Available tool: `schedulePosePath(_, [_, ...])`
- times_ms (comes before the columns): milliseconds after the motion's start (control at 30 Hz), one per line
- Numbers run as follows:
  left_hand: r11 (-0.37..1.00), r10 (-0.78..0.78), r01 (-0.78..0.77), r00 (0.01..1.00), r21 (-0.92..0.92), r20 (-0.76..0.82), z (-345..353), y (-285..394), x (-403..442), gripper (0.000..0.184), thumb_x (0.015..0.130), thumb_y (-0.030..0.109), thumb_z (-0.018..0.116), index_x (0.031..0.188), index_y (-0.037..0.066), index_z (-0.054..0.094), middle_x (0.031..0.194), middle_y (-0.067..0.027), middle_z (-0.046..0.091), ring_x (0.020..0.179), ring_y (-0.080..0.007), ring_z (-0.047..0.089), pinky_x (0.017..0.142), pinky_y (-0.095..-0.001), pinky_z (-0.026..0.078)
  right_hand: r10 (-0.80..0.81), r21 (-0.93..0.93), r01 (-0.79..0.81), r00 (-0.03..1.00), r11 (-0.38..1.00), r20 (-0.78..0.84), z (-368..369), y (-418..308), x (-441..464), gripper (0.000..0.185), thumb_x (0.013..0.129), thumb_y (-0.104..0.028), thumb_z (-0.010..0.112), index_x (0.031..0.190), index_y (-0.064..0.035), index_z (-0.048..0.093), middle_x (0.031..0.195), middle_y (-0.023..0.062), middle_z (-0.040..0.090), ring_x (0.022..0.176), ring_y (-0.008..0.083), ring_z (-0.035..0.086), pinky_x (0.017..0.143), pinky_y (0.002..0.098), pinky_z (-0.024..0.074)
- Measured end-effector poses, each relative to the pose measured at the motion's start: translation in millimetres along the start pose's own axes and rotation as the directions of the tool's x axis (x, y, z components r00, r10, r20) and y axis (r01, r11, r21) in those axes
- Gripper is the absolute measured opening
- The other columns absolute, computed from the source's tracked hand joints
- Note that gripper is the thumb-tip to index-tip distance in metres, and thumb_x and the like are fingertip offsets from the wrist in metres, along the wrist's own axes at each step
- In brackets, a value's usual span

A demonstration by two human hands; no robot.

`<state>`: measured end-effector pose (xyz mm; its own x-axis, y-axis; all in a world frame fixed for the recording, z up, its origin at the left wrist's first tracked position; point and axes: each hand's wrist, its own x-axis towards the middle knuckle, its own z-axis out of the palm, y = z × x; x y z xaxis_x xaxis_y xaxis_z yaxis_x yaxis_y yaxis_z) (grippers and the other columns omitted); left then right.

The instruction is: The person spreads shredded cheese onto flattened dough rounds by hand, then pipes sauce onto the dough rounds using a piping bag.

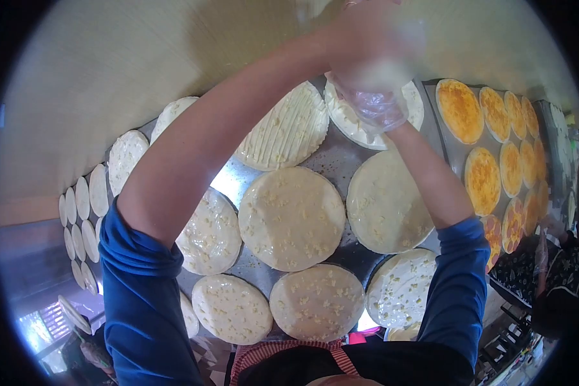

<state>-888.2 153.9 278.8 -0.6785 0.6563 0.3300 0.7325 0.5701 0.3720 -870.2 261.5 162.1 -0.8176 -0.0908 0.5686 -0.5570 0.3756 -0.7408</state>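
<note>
My left hand (367,35) is raised at the top of the view, blurred by motion. It seems closed around a whitish piping bag (390,72), also smeared. Just below, my right hand (374,108), in a clear plastic glove, appears wrapped against the bag's lower part; its fingertips are hidden. Both hands are above a round flat dough (413,106) with white cream on it. To its left lies a dough round (288,128) striped with piped cream lines. Nearer me, a glossy dough round (292,219) carries scattered pale crumbs, as does another dough round (389,202) beside it.
The rounds rest on a dark metal surface (331,161). More dough rounds (231,309) line the near edge and far left (98,190). At right are several orange-topped rounds (460,110). Another person's arm (542,257) shows at the right edge. A pale wall (109,77) stands behind.
</note>
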Motion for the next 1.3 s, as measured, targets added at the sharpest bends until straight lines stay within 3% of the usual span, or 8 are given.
schedulePosePath(133, [0.984, -0.144, 0.13, 0.982, -0.122, -0.119, 7, -6, 10, 0.053, 0.086, 0.042, 0.038, 0.087, -0.005, 0.063, 0.135, -0.0226, 0.023, 0.125, -0.0384, 0.017, 0.103, -0.0454, 0.013, 0.262, 0.245, -0.264, 0.964, 0.933, 0.044, -28, -3, 30, 0.028, 0.072, -0.017, 0.067, 0.093, -0.0007, 0.058, 0.084, 0.0089, 0.063, 0.078, 0.0194, 0.061, 0.068, 0.0297, 0.048])
schedulePosePath(367, [0.995, -0.005, 0.002, 0.999, -0.104, -0.031, 3, 0, 4, 0.051, 0.086, 0.042, 0.039, 0.09, -0.003, 0.064, 0.136, -0.0221, 0.021, 0.126, -0.0383, 0.014, 0.103, -0.0457, 0.011, -0.058, -0.082, 0.067, 0.992, 0.994, 0.112, -20, -18, 5, 0.059, 0.073, -0.027, 0.064, 0.118, 0.0004, 0.037, 0.09, 0.0112, 0.059, 0.078, 0.0283, 0.059, 0.067, 0.0354, 0.0479])
schedulePosePath(600, [0.89, -0.244, 0.222, 0.97, -0.397, -0.006, 0, 17, 12, 0.052, 0.086, 0.042, 0.038, 0.092, -0.004, 0.063, 0.136, -0.0234, 0.02, 0.127, -0.0412, 0.008, 0.102, -0.0504, 0.007, 0.525, -0.236, -0.476, 0.819, 0.847, 0.233, -67, -26, 39, 0.051, 0.072, -0.018, 0.063, 0.116, -0.0031, 0.041, 0.102, 0.007, 0.054, 0.093, 0.0167, 0.053, 0.076, 0.0271, 0.0434])
schedulePosePath(700, [0.999, 0.022, -0.02, 0.999, -0.047, 0.038, 6, 4, 7, 0.054, 0.086, 0.043, 0.037, 0.095, -0.004, 0.062, 0.135, -0.025, 0.021, 0.126, -0.0408, 0.01, 0.102, -0.0489, 0.009, 0.178, 0.506, -0.284, 0.952, 0.814, 0.248, -37, -26, -6, 0.049, 0.072, -0.018, 0.064, 0.114, -0.0033, 0.043, 0.101, 0.0043, 0.055, 0.089, 0.014, 0.054, 0.075, 0.0264, 0.044])
schedulePosePath(900, [0.988, -0.013, -0.002, 0.995, -0.157, -0.095, 14, 7, 16, 0.055, 0.086, 0.045, 0.039, 0.093, -0.005, 0.062, 0.135, -0.026, 0.02, 0.125, -0.0413, 0.013, 0.101, -0.0495, 0.01, 0.44, -0.193, -0.403, 0.871, 0.895, 0.22, -87, -5, 46, 0.053, 0.072, -0.016, 0.064, 0.117, -0.0023, 0.04, 0.105, 0.0089, 0.054, 0.093, 0.0136, 0.053, 0.073, 0.0281, 0.0443])
schedulePosePath(1033, [0.995, -0.044, 0.051, 0.996, -0.09, 0.071, 6, 14, 16, 0.055, 0.085, 0.044, 0.04, 0.088, -0.006, 0.062, 0.133, -0.0255, 0.025, 0.125, -0.04, 0.016, 0.102, -0.0473, 0.01, 0.057, -0.034, -0.058, 0.998, 0.998, -0.014, -39, -27, -8, 0.039, 0.074, -0.017, 0.062, 0.108, -0.0024, 0.047, 0.084, 0.0085, 0.061, 0.072, 0.0163, 0.06, 0.059, 0.0295, 0.0475])
schedulePosePath(1133, [0.973, 0.218, -0.22, 0.976, -0.071, -0.026, 25, -4, 15, 0.056, 0.086, 0.044, 0.039, 0.092, -0.007, 0.06, 0.134, -0.0252, 0.024, 0.126, -0.0403, 0.014, 0.103, -0.0478, 0.009, 0.053, -0.18, -0.01, 0.969, 0.984, 0.241, -48, -26, -4, 0.029, 0.077, -0.018, 0.06, 0.1, -0.0022, 0.052, 0.078, 0.0082, 0.061, 0.073, 0.0183, 0.06, 0.059, 0.0299, 0.0478])
schedulePosePath(1300, [0.982, -0.012, -0.014, 0.991, -0.19, -0.135, 22, 10, 18, 0.067, 0.084, 0.05, 0.037, 0.125, -0.003, 0.035, 0.137, -0.0224, 0.019, 0.128, -0.04, 0.008, 0.104, -0.0486, 0.007, 0.311, -0.277, -0.273, 0.945, 0.921, 0.1, -78, -2, 28, 0.024, 0.075, -0.019, 0.06, 0.092, -0.0034, 0.055, 0.08, 0.0119, 0.059, 0.082, 0.0214, 0.058, 0.07, 0.032, 0.0464])
